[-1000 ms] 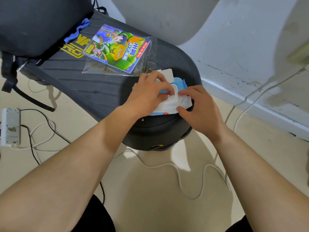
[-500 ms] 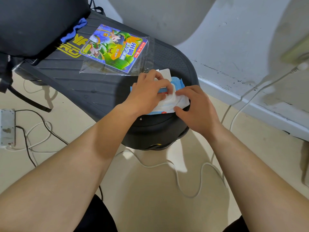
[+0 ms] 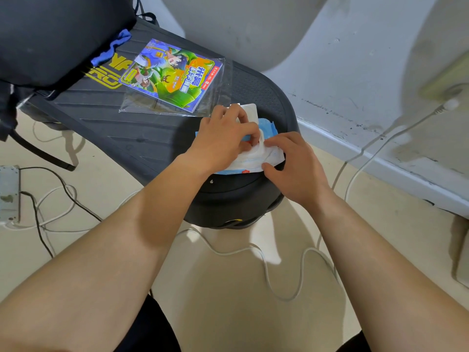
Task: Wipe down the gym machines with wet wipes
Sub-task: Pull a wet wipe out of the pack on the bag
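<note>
Hands have barely shifted over the last second: your left hand (image 3: 223, 138) pinches a wipe (image 3: 256, 148) at the pack (image 3: 264, 158) opening, your right hand (image 3: 297, 168) pins the pack beneath. Wipe not yet free; machine (image 3: 114, 133) untouched.

comic book (image 3: 170, 75) behind, floor right open

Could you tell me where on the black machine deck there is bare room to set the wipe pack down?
The deck is bare between the comic in its sleeve and the near edge, left of the left hand. The rounded end is crowded: wipe pack and both hands, right hand. A black bag fills the far left.
</note>
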A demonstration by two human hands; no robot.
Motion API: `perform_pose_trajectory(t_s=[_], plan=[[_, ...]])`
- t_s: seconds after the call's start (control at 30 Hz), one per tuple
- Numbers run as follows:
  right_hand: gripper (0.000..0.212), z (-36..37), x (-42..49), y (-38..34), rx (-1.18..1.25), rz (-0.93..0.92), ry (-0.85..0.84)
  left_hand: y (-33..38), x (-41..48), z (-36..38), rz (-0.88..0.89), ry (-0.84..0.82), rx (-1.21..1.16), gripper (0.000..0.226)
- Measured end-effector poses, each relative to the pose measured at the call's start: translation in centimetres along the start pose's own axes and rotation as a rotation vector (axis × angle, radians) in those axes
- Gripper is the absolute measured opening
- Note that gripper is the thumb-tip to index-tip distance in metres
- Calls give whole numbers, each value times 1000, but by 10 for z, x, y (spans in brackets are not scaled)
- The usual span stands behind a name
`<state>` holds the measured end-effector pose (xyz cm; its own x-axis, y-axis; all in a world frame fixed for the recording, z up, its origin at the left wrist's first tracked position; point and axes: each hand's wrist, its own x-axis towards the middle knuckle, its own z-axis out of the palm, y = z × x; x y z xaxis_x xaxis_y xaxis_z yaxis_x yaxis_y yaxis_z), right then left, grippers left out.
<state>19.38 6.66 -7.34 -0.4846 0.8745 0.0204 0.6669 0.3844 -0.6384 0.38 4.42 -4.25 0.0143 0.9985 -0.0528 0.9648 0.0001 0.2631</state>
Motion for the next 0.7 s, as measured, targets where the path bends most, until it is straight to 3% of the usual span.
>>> perform_pose_trajectory(t_s=[0.23, 0.4, 0.7], plan=[[37, 3, 2, 2, 15, 4, 26, 1, 4, 9, 29, 78, 86, 10], [37, 2, 2, 3, 16, -7, 16, -4, 4, 3, 35, 29, -41, 12], [37, 3, 3, 5, 4, -18, 18, 0, 9, 4, 15, 36, -53, 6]])
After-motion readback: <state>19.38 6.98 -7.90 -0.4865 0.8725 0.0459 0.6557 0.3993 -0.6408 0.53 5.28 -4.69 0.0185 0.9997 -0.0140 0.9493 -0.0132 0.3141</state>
